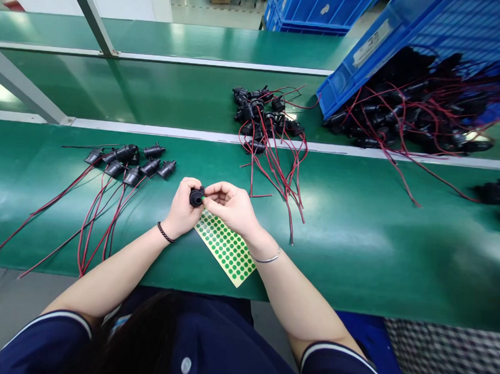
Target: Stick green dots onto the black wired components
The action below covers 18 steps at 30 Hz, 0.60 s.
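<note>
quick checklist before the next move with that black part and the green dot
1. Black part gripped in left hand: ok.
2. Green dot at right hand fingertips, against the part: ok.
3. Dot fully stuck down: cannot tell.
4. Sticker sheet within reach, just under the hands, dots left: ok.
5. Row of parts on the left apart from the pile ahead: ok.
6. Part's wires free of tangles: cannot tell, hidden by the hands.

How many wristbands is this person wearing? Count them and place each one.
2. A black band circles the left wrist; a silver bangle circles the right wrist. Both forearms are bare, so none seems hidden.
</note>
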{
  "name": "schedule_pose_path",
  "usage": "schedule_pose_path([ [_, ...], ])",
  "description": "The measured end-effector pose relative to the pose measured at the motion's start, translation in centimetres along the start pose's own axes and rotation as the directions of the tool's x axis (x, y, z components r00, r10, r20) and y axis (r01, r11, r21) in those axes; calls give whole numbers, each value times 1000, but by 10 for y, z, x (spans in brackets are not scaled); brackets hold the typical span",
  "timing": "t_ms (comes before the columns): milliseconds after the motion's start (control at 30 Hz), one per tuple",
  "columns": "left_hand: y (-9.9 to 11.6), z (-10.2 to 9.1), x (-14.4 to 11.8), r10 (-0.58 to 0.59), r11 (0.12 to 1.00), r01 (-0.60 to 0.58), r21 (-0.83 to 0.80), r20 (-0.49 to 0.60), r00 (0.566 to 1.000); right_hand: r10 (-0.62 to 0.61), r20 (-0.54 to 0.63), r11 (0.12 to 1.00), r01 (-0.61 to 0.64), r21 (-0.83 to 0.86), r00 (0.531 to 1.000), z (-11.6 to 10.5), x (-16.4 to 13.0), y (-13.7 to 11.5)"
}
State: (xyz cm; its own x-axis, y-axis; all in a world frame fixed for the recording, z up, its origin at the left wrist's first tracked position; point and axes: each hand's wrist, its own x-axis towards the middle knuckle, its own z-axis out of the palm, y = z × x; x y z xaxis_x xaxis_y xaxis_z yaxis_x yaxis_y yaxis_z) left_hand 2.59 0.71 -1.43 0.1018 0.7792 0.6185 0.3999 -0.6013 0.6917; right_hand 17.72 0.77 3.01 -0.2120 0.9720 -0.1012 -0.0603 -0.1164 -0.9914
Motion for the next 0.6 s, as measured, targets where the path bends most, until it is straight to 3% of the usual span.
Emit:
schedule_pose_path([
  [200,0,0,0,-17,999,17,-34,18,1000,1,0,1000,-1,-3,1000,-1,1,2],
  [300,3,1,-1,-77,992,81,-93,43,996,-44,11,999,43,29,999,-4,3,2],
  [467,5,0,-3,-192,920,224,-322,129,973,-68,114,994,58,89,991,-11,8,3],
  [600,4,-4,0,-180,870,245,-428,187,966,-83,65,995,79,60,994,-14,9,2],
])
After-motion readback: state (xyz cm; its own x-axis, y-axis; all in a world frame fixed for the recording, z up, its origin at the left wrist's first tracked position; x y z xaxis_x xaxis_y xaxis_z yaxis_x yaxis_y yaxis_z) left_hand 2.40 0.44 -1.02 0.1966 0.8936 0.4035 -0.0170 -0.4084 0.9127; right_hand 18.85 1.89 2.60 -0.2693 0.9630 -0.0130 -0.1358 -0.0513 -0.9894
